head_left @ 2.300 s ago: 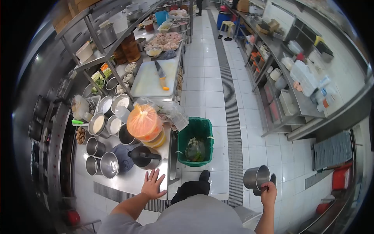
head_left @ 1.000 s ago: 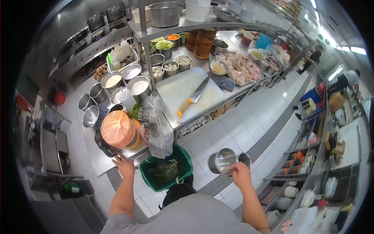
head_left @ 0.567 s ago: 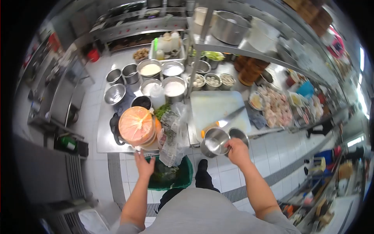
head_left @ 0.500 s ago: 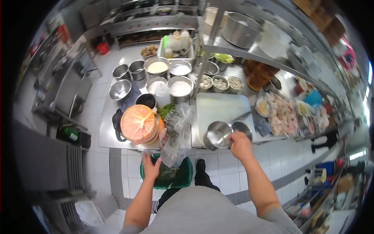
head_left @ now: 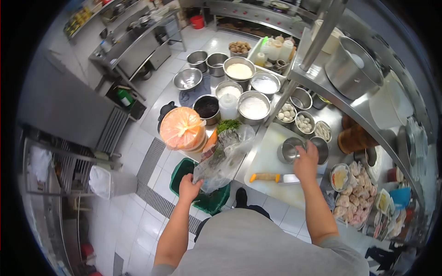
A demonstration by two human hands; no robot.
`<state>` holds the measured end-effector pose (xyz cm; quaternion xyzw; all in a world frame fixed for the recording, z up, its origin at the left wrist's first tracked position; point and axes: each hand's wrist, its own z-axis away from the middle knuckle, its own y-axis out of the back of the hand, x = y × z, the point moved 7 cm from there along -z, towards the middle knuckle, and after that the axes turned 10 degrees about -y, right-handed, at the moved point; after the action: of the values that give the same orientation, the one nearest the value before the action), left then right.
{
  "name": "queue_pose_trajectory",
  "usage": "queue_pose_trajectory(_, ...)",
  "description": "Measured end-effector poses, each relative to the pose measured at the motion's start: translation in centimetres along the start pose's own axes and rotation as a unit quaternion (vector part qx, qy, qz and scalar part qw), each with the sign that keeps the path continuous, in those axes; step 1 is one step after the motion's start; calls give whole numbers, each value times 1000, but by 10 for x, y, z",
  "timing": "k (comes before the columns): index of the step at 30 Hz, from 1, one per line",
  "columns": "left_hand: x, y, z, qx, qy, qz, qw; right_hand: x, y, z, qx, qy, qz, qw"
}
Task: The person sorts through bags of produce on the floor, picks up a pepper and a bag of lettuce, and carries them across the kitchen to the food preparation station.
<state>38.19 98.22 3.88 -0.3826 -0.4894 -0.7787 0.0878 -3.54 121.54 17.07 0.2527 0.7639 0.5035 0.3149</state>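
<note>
Two steel pots, one left [head_left: 290, 151] and one right [head_left: 321, 146], stand side by side on the white cutting board [head_left: 271, 195]. My right hand [head_left: 307, 161] is closed at the rim of the left pot, its fingers between the two. A knife with a yellow-orange handle [head_left: 265, 177] lies on the board, its blade partly under my right forearm. My left hand [head_left: 189, 187] is at the near corner of a clear plastic bag [head_left: 221, 163], its fingers bent around the edge. The bag holds something dark and leafy and hangs over a green bin [head_left: 177, 177].
Left of the bag stands a tub covered in orange plastic [head_left: 182, 129]. Several steel bowls of white powder [head_left: 254, 107] and a squeeze bottle [head_left: 228, 106] stand behind. Raw chicken pieces [head_left: 354, 198] lie at right. A metal shelf [head_left: 350, 99] overhangs the right counter.
The view has turned left. My right hand has moved the left pot farther back on the board, and the knife handle now shows. My left hand has reached the bag's edge.
</note>
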Motion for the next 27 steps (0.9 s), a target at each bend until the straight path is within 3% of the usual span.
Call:
queue_pose_trajectory(2,25,12,7,61,-57,-69,994,-39,-20,-2,-34,71,-139,987)
queue_pose_trajectory(4,51,21,12,73,-51,-74,993,-90,-54,-13,-151,85,-263,949)
queue_pose_trajectory(6,84,33,12,84,-47,-78,992,-135,-93,-23,-187,86,-313,927)
queue_pose_trajectory(8,106,33,6,33,2,-5,999,-172,-125,-37,-242,97,-267,928)
queue_pose_trajectory(9,110,27,-4,45,-20,38,998,-181,-132,-41,-244,101,-271,926)
queue_pose_trajectory(10,114,21,-17,56,-44,80,994,-185,-149,-43,-311,52,-267,911)
queue_pose_trajectory(11,128,17,-29,69,-58,74,993,-186,-164,-40,-375,2,-260,890)
queue_pose_trajectory(12,145,12,-41,81,-73,69,992,-185,-172,-39,-375,5,-262,889)
queue_pose_trajectory(13,152,1,-58,84,-70,68,992,-177,-183,-40,-387,-60,-363,846)
queue_pose_trajectory(14,155,-19,-77,64,-70,237,967,-169,-195,-39,-392,-125,-455,789)
queue_pose_trajectory(15,156,-32,-89,42,-70,399,913,-164,-209,-38,-394,-121,-454,790)
queue_pose_trajectory(17,154,-37,-92,43,-81,394,914,-160,-217,-35,-361,-72,-632,682)
queue_pose_trajectory(18,154,-40,-93,43,-95,387,916,-160,-206,-31,-314,-47,-549,773)
queue_pose_trajectory(19,146,-41,-91,45,-94,389,915,-161,-194,-29,-316,-45,-547,774)
queue_pose_trajectory(21,111,-32,-70,125,-20,117,985,-172,-177,-18,-328,69,-345,877)
queue_pose_trajectory(22,111,-36,-57,124,-16,118,985,-173,-188,-12,-331,68,-343,876)
queue_pose_trajectory(24,104,-47,-33,33,70,-104,992,-169,-206,-9,-294,14,-360,885)
queue_pose_trajectory(27,68,-60,-28,115,47,-120,985,-177,-201,-10,-341,-7,-331,880)
